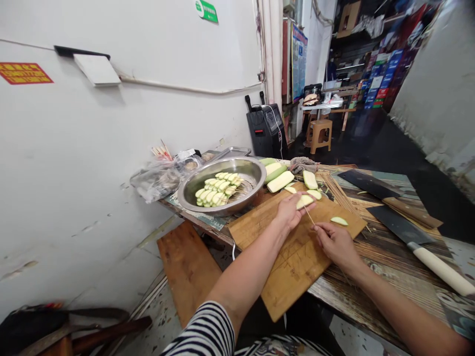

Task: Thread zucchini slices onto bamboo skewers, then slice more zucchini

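My left hand (288, 211) is closed on a pale slice of zucchini (304, 201) over the wooden cutting board (293, 282). Between thumb and fingers, my right hand (337, 243) pinches a thin wooden skewer (309, 215), whose far end meets the slice; whether it has gone in I cannot tell. A loose green-edged slice (339, 221) lies on the board to the right. More cut zucchini pieces (280, 182) rest beyond the board. To the left, a steel basin (185, 198) holds several skewered rows of zucchini slices (217, 190).
Two cleavers lie on the right of the table, one dark-handled (411, 210) and one pale-handled (441, 267). Loose skewers (339, 192) lie behind the board. A grey cloth (303, 164) and plastic bags (158, 180) sit at the back. Beyond stands a black speaker (265, 129).
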